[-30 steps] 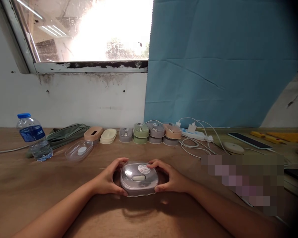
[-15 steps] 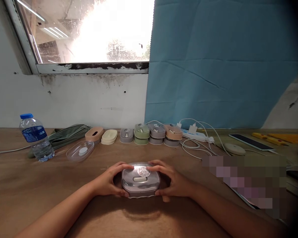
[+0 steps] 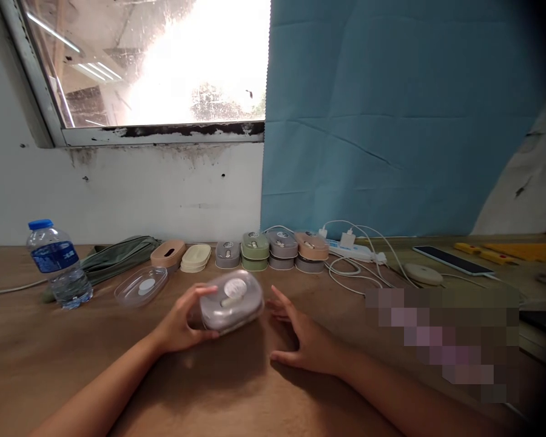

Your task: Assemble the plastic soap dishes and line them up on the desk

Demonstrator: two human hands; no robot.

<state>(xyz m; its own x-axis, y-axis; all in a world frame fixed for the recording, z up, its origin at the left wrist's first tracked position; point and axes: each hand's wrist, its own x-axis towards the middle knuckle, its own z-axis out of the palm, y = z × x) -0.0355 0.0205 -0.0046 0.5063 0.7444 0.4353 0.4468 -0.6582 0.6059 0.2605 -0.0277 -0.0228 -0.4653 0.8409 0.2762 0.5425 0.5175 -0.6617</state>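
A grey oval box [image 3: 250, 297] with a clear lid and a round sticker on top is held up by its left end, slightly blurred and tilted. My left hand [image 3: 182, 318] grips it, thumb at the lower front edge and fingers over the lid. Just to the right of the box, my right hand [image 3: 295, 334] is apart from it, fingers and thumb spread with nothing between them. Behind the box, a similar small grey box [image 3: 227, 255] stands in a row with a stacked green pair [image 3: 255, 250], a grey pair [image 3: 283, 249] and a peach-topped pair [image 3: 311, 247].
A clear lid [image 3: 136, 291], a peach box with a slot [image 3: 166, 252] and stacked cream lids [image 3: 195, 258] lie left of the row. A water bottle [image 3: 57, 267] stands further left. Cables, a power strip [image 3: 357, 250] and a phone [image 3: 452, 261] occupy the right side.
My right hand has let go of the grey box. My left hand has lifted it and moved it up and to the left, tilting it.
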